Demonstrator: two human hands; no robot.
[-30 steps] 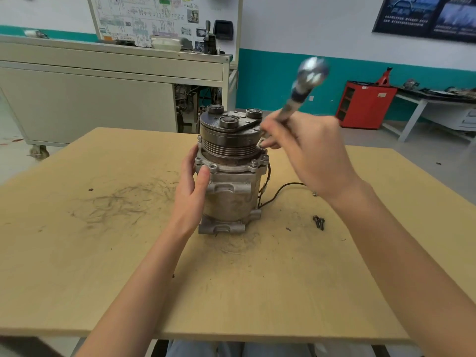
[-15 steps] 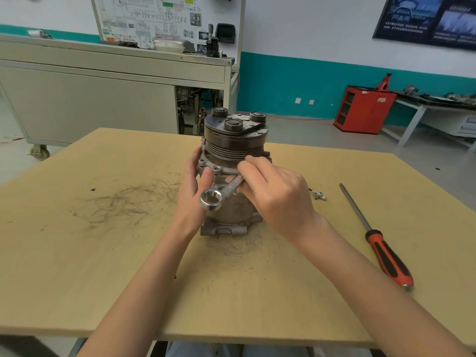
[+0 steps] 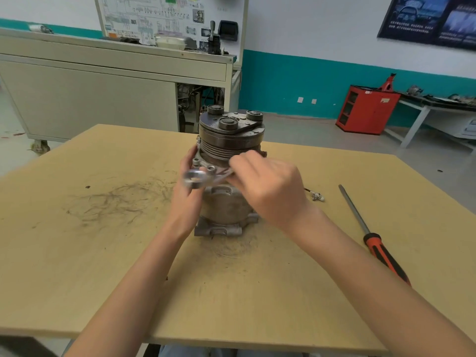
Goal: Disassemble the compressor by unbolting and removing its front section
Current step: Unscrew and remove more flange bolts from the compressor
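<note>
A grey metal compressor stands upright in the middle of the wooden table, its dark pulley and clutch plate on top. My left hand wraps around the compressor's left side. My right hand grips a silver ring wrench at the flange just under the pulley. The wrench's ring end sticks out to the left and is blurred by motion. Its other end is hidden under my right hand.
A long screwdriver with a red and black handle lies on the table at the right. A small white connector on a wire lies right of the compressor. Cabinets, a red box and a bench stand beyond the table.
One second ago my right hand held the wrench up high at the compressor's right. It came down to the flange, and since then the ring end has swung upward to the left.
</note>
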